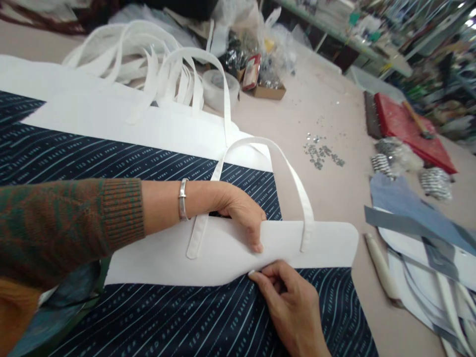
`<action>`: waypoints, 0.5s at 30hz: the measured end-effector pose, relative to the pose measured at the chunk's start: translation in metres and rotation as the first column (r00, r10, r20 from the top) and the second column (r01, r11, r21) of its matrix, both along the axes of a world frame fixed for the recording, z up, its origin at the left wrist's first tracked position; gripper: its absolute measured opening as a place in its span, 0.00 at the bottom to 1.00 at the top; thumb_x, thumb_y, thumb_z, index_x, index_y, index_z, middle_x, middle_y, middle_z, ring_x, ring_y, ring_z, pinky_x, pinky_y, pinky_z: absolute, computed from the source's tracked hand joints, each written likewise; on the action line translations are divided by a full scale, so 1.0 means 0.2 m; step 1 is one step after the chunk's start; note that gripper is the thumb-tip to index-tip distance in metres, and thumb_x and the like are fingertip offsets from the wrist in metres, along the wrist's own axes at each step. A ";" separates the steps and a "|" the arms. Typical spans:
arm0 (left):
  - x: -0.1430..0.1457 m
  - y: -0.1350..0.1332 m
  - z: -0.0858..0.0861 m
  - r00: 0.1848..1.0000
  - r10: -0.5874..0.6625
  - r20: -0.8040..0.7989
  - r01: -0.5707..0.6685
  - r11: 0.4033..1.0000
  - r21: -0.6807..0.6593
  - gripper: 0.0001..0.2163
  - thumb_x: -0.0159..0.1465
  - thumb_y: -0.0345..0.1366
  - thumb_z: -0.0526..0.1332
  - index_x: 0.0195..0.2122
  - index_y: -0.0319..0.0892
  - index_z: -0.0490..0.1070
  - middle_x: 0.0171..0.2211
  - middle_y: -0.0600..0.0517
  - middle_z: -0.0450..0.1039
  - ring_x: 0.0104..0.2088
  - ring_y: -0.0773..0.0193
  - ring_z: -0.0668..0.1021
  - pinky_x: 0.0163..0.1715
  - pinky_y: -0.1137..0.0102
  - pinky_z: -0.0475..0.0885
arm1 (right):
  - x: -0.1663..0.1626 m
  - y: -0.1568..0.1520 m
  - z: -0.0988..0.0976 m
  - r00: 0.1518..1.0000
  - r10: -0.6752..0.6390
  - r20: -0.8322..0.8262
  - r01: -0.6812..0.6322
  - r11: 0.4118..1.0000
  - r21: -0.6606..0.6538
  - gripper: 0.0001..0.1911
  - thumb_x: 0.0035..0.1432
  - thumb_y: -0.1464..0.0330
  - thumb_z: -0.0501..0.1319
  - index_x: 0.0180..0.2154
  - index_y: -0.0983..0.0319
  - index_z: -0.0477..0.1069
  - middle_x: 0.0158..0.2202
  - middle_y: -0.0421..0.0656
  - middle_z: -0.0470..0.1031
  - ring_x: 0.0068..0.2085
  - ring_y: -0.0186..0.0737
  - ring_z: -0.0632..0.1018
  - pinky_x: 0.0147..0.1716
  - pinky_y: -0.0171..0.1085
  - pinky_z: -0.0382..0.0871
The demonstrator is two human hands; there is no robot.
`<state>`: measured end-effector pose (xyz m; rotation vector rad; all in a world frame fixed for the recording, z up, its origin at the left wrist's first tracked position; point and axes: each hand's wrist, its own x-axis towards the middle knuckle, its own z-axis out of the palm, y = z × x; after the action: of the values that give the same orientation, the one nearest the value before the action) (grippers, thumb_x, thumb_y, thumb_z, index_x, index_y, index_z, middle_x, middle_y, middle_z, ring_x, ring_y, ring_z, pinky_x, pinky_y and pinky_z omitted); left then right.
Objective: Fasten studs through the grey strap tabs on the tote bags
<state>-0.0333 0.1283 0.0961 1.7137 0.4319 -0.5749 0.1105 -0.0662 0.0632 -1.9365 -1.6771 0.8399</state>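
A dark navy bag panel with slanted white lettering [223,322] lies in front of me, with a white band [148,263] along its top. One white strap handle [277,144] arches up from that band. My left hand [243,213] reaches across and grips the band's upper edge between the strap ends, thumb on the front and fingers hidden behind. Just below, my right hand [292,302] pinches the panel where the white band meets the navy fabric. The fabric puckers at that pinch. A similar panel [141,158] lies behind it.
White straps [126,54] pile up at the back left, beside a tape roll [221,89]. Small metal pieces [322,153] lie scattered on the table [278,119]. To the right are a red flat packet [412,129], a hammer [418,119] and grey and white offcuts [424,238].
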 end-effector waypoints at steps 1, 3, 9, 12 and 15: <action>0.00 0.00 0.03 0.999 -0.041 -0.011 0.041 0.999 0.018 0.13 0.52 0.42 0.64 0.34 0.39 0.79 0.28 0.49 0.77 0.28 0.59 0.75 0.31 0.66 0.73 | 0.02 0.00 0.01 0.999 0.037 -0.039 -0.037 0.999 0.006 0.12 0.57 0.60 0.63 0.25 0.59 0.74 0.20 0.36 0.73 0.20 0.30 0.71 0.21 0.27 0.66; 0.01 0.00 0.13 0.996 -0.089 -0.006 0.089 0.989 0.118 0.12 0.53 0.41 0.63 0.34 0.39 0.79 0.27 0.51 0.77 0.28 0.60 0.74 0.31 0.67 0.71 | 0.08 -0.01 0.03 0.994 0.058 -0.089 -0.052 0.997 0.058 0.10 0.57 0.61 0.63 0.29 0.59 0.76 0.24 0.38 0.76 0.23 0.32 0.75 0.25 0.27 0.70; -0.02 0.02 0.59 0.985 -0.163 0.059 0.079 0.728 0.681 0.11 0.59 0.31 0.57 0.36 0.35 0.79 0.29 0.49 0.77 0.26 0.65 0.71 0.29 0.70 0.65 | 0.44 0.00 0.16 0.955 -0.287 0.074 0.257 0.927 0.274 0.18 0.49 0.52 0.65 0.34 0.60 0.79 0.29 0.41 0.80 0.26 0.37 0.79 0.27 0.28 0.73; -0.01 -0.03 0.71 0.982 -0.180 0.058 0.034 0.471 0.881 0.11 0.57 0.27 0.57 0.35 0.36 0.79 0.27 0.47 0.77 0.23 0.65 0.69 0.26 0.68 0.64 | 0.61 0.06 0.23 0.896 -0.420 0.141 0.375 0.889 0.262 0.24 0.46 0.47 0.64 0.34 0.60 0.78 0.29 0.43 0.81 0.28 0.41 0.80 0.27 0.31 0.74; 0.03 -0.15 0.63 0.984 -0.137 0.112 -0.058 0.351 0.935 0.09 0.56 0.29 0.59 0.34 0.37 0.78 0.29 0.44 0.77 0.25 0.61 0.73 0.24 0.67 0.65 | 0.74 0.14 0.27 0.853 -0.483 0.200 0.434 0.867 0.245 0.24 0.46 0.47 0.61 0.33 0.60 0.78 0.25 0.44 0.80 0.27 0.46 0.80 0.26 0.37 0.73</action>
<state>-0.0264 0.0982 0.2215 2.9045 0.6715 -0.1431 0.2592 -0.0376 0.1167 -2.2429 -1.2667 0.2429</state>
